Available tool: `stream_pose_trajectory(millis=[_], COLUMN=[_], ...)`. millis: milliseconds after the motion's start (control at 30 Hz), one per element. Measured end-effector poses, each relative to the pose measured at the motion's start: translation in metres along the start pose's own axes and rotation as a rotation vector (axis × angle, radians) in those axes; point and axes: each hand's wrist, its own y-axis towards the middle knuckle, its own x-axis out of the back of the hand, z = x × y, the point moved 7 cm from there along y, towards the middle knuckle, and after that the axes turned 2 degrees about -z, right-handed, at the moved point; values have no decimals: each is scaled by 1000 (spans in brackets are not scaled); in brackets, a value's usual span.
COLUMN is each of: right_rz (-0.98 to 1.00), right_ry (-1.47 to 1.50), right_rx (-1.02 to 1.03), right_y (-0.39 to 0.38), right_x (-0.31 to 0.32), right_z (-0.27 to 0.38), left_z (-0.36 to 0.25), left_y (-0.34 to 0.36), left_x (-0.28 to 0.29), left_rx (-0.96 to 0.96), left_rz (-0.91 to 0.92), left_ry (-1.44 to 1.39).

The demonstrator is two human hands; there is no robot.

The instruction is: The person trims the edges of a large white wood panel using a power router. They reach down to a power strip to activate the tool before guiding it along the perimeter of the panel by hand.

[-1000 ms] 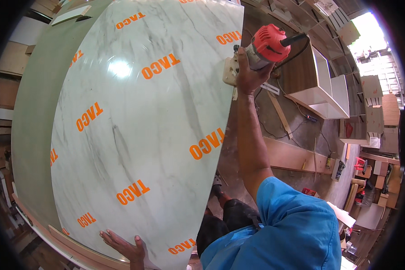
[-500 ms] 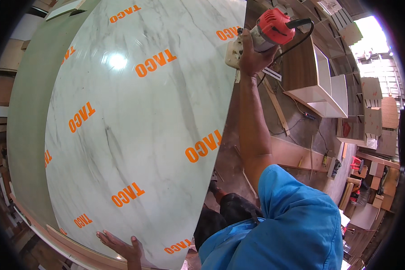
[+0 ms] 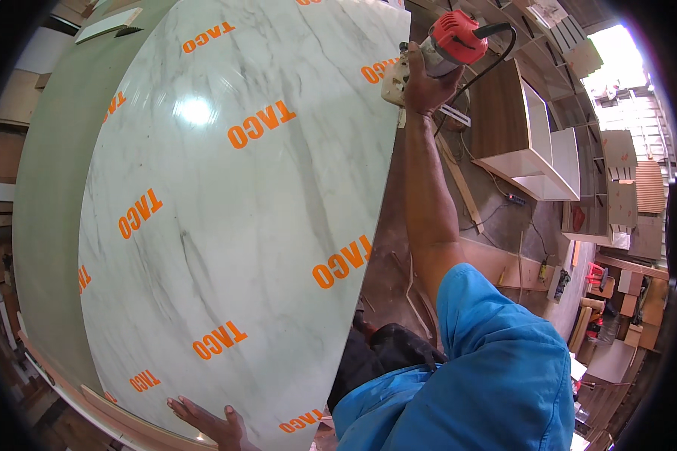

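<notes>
A large white marble-patterned sheet [image 3: 241,218] with orange printed marks lies before me, its straight edge on the right. At the far part of that edge, my right hand [image 3: 429,90] is wrapped round a trim router [image 3: 459,37] with a red top, a grey body and a black cable. The router's pale base sits against the sheet's edge; its bit is hidden. Down at the near left, my left hand [image 3: 210,425] rests flat on the sheet with its fingers spread, holding nothing.
A greenish-grey board [image 3: 53,195] extends under the sheet's left side. On the right stands a brown and white cabinet carcass [image 3: 508,120]. A power strip [image 3: 515,199], cables and wooden strips [image 3: 459,180] lie on the floor. Stacked boards [image 3: 624,301] line the far right.
The trim router in my right hand has moved farther away along the sheet's right edge. The sheet sits slightly lower in view. My left hand still lies flat on it.
</notes>
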Motion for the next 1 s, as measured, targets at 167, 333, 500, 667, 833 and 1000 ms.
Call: stream_pose_trajectory(millis=[167, 333, 500, 667, 833, 1000], right_rz=[-6, 6, 82, 75, 84, 90], right_ry=[70, -6, 54, 59, 50, 82], right_rx=[26, 19, -129, -136, -134, -223], right_y=[7, 10, 10, 12, 3, 0], right_x=[-10, -8, -16, -16, -18, -10], right_z=[-8, 1, -4, -13, -14, -44], left_z=[-3, -11, -1, -34, -113, -122], left_y=[0, 5, 21, 154, 243, 244], left_x=[4, 9, -38, -75, -81, -76], left_rx=[0, -4, 377, 1016, 926, 806], left_rz=[-5, 2, -108, -5, -32, -17], left_ry=[12, 21, 126, 31, 316, 355])
